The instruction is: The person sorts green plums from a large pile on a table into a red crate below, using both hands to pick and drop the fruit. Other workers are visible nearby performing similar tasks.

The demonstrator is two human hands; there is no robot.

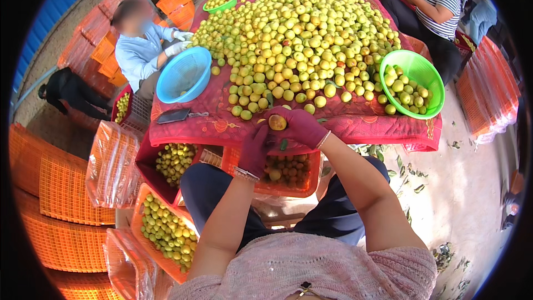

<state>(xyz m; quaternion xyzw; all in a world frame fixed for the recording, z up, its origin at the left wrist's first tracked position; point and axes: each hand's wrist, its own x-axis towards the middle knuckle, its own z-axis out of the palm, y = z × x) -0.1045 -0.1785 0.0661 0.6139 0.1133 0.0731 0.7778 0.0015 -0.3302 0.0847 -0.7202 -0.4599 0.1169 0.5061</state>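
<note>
Both my hands wear dark red gloves and meet at the near edge of a table with a red patterned cloth point(366, 127). My right hand point(302, 127) grips a yellow-brown round fruit point(277, 122). Close by on the left, my left hand point(256, 146) has its fingers curled; a bit of yellow fruit shows at its fingertips, but its hold is unclear. Beyond them rises a large heap of yellow-green fruit point(291, 46). A green plastic colander point(435, 87), partly filled with fruit, stands on the right. A blue plastic colander point(185, 75), nearly empty, is on the left.
A phone point(174, 116) lies at the table's left. Below the near edge sit an orange crate point(310, 189) and a red crate point(145, 166) of fruit; another orange crate point(139, 221) is lower left. People sit around the table. Stacked orange crates point(62, 233) line the left.
</note>
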